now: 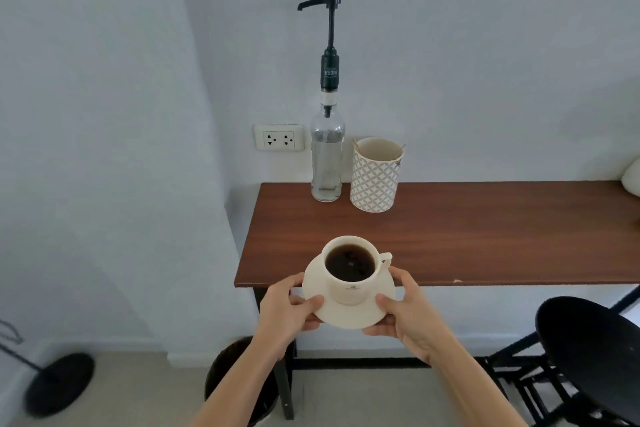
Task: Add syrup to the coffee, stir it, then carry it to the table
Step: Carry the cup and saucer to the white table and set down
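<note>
A cream cup (349, 288) full of dark coffee stands on a cream saucer (360, 315), held in the air over the near left edge of the brown table (485, 239). My left hand (287, 312) grips the saucer's left rim and my right hand (405, 312) grips its right rim, thumbs on top. The cup's handle points right. A clear syrup bottle (327, 156) with a tall black pump stands at the back of the table, its spout pointing left. Beside it is a patterned holder (375, 177) with thin stick tips showing at its rim.
A wall socket (278, 138) sits left of the bottle. A black round stool (588, 347) stands at the right. A dark bin (239, 381) is under the table's left end, and a black round stand base (59, 385) lies on the floor at the left.
</note>
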